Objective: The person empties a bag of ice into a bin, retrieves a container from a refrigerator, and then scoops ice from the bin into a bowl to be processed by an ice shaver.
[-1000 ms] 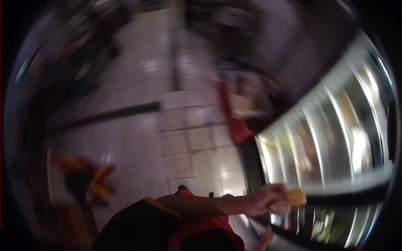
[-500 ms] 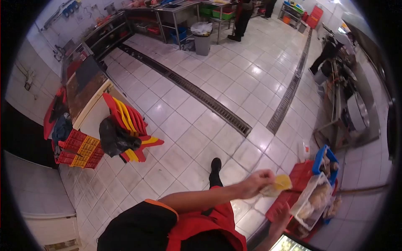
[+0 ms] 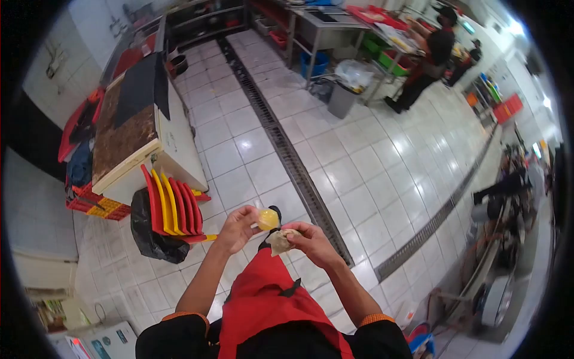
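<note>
My left hand pinches a small round yellow item, which looks glossy, as if in clear plastic. Close beside it, my right hand grips a crumpled, pale greyish piece that could be a wrapper or a bag; I cannot make out which. Both hands are held out over the red apron, a short gap between them. A dark shoe shows partly behind the two items.
Stacked red and yellow plastic pieces stand at the left by a white chest. A floor drain runs ahead. Beyond are a grey bin and a co-worker at a table. Metal equipment lines the right.
The view has swung to the right relative to the room's left side, with the crates gone from sight. Both hands are now together in front; the right one has come to hold the pale piece.
</note>
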`<state>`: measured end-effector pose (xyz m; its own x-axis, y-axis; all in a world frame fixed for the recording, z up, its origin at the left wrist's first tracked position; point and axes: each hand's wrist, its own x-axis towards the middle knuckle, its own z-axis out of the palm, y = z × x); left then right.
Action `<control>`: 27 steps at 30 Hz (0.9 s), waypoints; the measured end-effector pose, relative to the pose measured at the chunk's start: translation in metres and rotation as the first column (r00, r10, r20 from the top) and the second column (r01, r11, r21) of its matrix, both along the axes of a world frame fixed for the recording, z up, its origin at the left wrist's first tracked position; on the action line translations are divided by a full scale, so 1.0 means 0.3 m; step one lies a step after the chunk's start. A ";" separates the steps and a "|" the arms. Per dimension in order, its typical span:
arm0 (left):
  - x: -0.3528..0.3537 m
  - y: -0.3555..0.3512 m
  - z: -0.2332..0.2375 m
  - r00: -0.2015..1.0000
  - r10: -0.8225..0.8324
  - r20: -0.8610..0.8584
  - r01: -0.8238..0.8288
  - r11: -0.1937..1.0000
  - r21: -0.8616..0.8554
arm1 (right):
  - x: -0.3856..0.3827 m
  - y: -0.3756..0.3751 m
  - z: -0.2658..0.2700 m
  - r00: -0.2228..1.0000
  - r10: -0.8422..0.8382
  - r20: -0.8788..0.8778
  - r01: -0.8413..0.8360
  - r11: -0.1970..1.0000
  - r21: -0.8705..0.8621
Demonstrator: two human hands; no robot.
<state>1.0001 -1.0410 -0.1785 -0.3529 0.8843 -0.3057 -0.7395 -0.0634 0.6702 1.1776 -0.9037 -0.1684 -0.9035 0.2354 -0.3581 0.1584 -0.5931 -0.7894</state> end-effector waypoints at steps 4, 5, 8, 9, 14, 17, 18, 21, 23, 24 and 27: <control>-0.321 0.265 -0.111 0.972 0.223 0.076 -0.223 0.975 -0.009 | -0.311 0.312 -0.053 0.999 -0.046 0.015 0.044 0.992 0.117; -0.369 0.325 -0.135 0.958 0.270 0.093 -0.267 0.963 -0.040 | -0.355 0.376 -0.059 0.993 -0.115 0.036 0.109 0.984 0.143; -0.530 0.598 -0.167 0.996 0.056 -0.066 -0.066 0.984 -0.165 | -0.527 0.597 0.040 0.958 -0.282 0.048 0.261 0.932 0.253; -0.565 0.699 -0.153 0.999 -0.051 0.012 0.052 0.987 -0.152 | -0.578 0.674 0.065 0.938 -0.343 0.052 0.311 0.899 0.309; -0.827 1.366 -0.162 0.807 -0.475 0.351 0.442 0.880 0.173 | -0.979 1.175 0.065 0.909 -0.390 -0.144 0.378 0.628 0.680; -1.039 1.663 -0.252 0.783 -0.472 0.406 0.464 0.877 0.125 | -1.183 1.450 0.040 0.987 -0.113 -0.113 0.155 0.487 0.859; -1.115 1.757 -0.285 0.793 -0.426 0.435 0.435 0.897 0.085 | -1.256 1.552 0.028 0.998 -0.063 -0.003 0.037 0.550 0.835; -1.397 1.886 -0.345 0.924 -0.225 0.310 0.248 0.968 -0.037 | -1.538 1.885 0.061 0.995 0.090 0.033 -0.069 0.433 0.899; -1.588 1.887 -0.369 0.955 -0.026 0.295 0.086 0.978 -0.190 | -1.762 2.124 0.068 0.992 0.122 0.034 -0.080 0.393 0.916; -1.681 1.868 -0.379 0.935 0.063 0.349 0.021 0.972 -0.234 | -1.873 2.255 0.084 0.987 0.151 0.055 -0.109 0.379 0.919; -1.912 1.852 -0.378 0.903 0.382 0.197 -0.268 0.858 -0.438 | -2.219 2.673 0.064 0.996 0.080 -0.040 0.021 0.218 0.976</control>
<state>0.4265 -0.4854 -0.2918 -0.4523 0.5193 -0.7251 -0.8763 -0.1075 0.4697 0.5118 -0.1019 -0.1492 -0.9259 0.3277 0.1882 0.0768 0.6508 -0.7553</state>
